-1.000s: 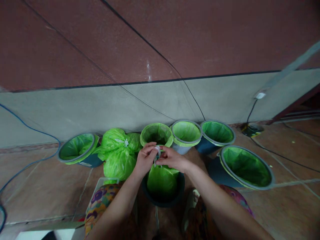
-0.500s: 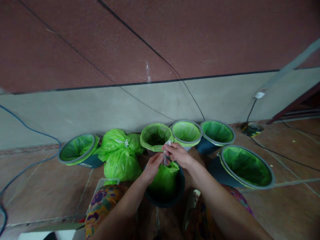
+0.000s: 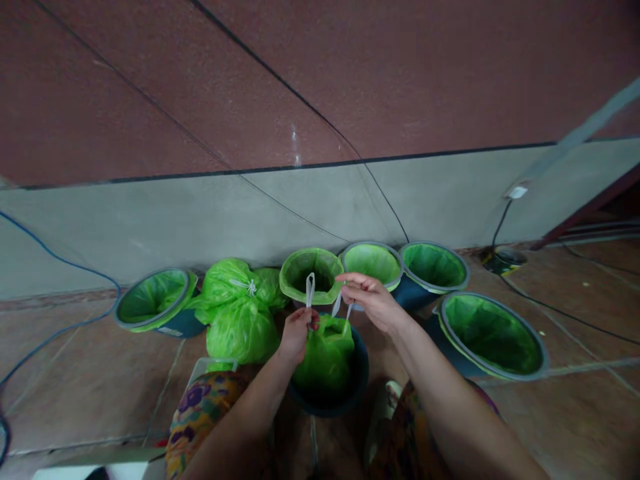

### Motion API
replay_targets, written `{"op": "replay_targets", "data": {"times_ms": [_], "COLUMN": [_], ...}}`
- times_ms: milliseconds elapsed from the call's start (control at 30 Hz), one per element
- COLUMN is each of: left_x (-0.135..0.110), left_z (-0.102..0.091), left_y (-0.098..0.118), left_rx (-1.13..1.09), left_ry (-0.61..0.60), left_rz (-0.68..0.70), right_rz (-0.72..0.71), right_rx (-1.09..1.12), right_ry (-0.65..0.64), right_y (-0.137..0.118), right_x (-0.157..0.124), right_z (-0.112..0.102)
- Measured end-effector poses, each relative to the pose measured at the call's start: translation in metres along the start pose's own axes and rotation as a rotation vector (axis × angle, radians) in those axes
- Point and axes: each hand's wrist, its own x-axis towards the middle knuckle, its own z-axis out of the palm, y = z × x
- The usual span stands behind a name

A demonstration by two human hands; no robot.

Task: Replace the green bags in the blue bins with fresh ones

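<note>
A green trash bag (image 3: 327,357) stands up out of a dark bucket (image 3: 361,387) between my knees, its mouth gathered nearly closed. My left hand (image 3: 297,330) is closed on one white drawstring (image 3: 311,290), whose loop sticks up above the fingers. On the other side my right hand (image 3: 370,300) pinches the second white drawstring (image 3: 337,305), with the index finger stretched out to the left. Both hands are just above the bag's mouth, apart from each other.
Behind stand a bin with a green liner (image 3: 311,257), a pale lined bin (image 3: 373,263) and a blue lined bin (image 3: 434,267). Another lined bin (image 3: 493,333) is at right, one (image 3: 155,300) at left. Tied green bags (image 3: 243,327) sit left of centre. A blue cable (image 3: 65,261) crosses the left floor.
My hands were together at the gathered white drawstrings; now they have moved apart, each with its own drawstring. The bag's mouth shows a small opening. The bins have not moved.
</note>
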Motion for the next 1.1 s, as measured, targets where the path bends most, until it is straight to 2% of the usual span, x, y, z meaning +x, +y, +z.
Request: {"op": "replay_targets", "data": {"times_ms": [100, 167, 267, 367, 433, 500, 567, 600, 700, 800, 900, 1000, 1033, 1100], "left_x": [0.001, -0.003, -0.013, -0.022, -0.023, -0.021, -0.016, -0.014, -0.009, -0.007, -0.005, -0.008, -0.010, -0.016], "left_z": [0.004, 0.009, 0.016, 0.020, 0.021, 0.020, 0.017, 0.015, 0.009, 0.003, 0.000, -0.001, -0.001, -0.001], "left_y": [-0.004, -0.004, -0.002, -0.001, -0.004, -0.009, -0.013, -0.015, -0.015, -0.011, -0.006, 0.001, 0.005, 0.014], "left_rx": [0.224, 0.428, 0.668, 0.757, 0.745, 0.678, 0.583, 0.529, 0.372, 0.273, 0.287, 0.441, 0.493, 0.555], "left_ry": [-0.063, -0.190, -0.421, -0.528, -0.519, -0.473, -0.413, -0.386, -0.282, -0.199, -0.188, -0.269, -0.320, -0.397], "left_rz": [0.063, 0.122, 0.231, 0.301, 0.291, 0.226, 0.129, 0.078, -0.067, -0.138, -0.115, -0.023, 0.024, 0.125], "right_rz": [0.014, 0.029, 0.056, 0.078, 0.068, 0.056, 0.067, 0.089, 0.177, 0.210, 0.252, 0.327, 0.323, 0.245], "right_rx": [0.052, 0.100, 0.144, 0.174, 0.161, 0.049, -0.213, -0.380, -0.850, -1.085, -1.058, -0.940, -0.922, -0.903], "right_ry": [-0.198, -0.275, -0.312, -0.333, -0.300, -0.177, -0.051, -0.032, -0.157, -0.274, -0.402, -0.544, -0.525, -0.365], "right_y": [-0.004, -0.003, 0.000, 0.004, 0.009, 0.017, 0.025, 0.029, 0.035, 0.035, 0.037, 0.040, 0.040, 0.040], "right_x": [-0.006, -0.008, -0.010, -0.007, -0.002, 0.004, 0.007, 0.008, 0.001, -0.011, -0.019, -0.019, -0.017, -0.013], "right_z": [0.006, 0.012, 0.020, 0.026, 0.024, 0.018, 0.009, 0.004, -0.003, -0.004, -0.007, -0.014, -0.016, -0.017]}}
